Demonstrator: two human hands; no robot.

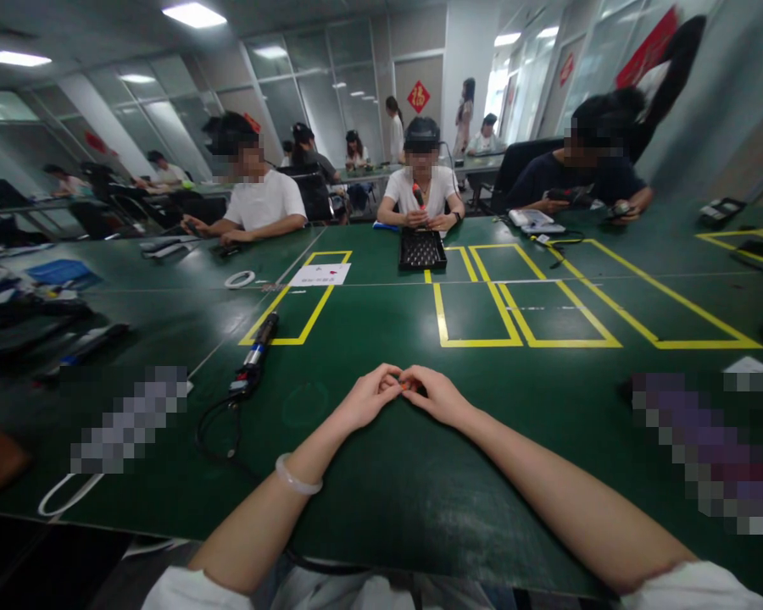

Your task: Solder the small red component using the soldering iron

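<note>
My left hand point(370, 398) and my right hand point(440, 396) meet at the fingertips just above the green table point(356, 500). Between them is a small orange thing point(404, 386), mostly covered by the fingers, so its kind cannot be made out. Both hands are closed in a pinch around it. Left of my hands lies a black and silver cylindrical tool point(253, 356) with a blue band and a dark cable.
Yellow tape rectangles point(483, 343) mark the table ahead. A white paper point(321, 274) lies on the left one. Across the table, a person point(421, 191) holds a red-handled tool behind a black tray point(422, 264). Blurred-out items lie at both sides.
</note>
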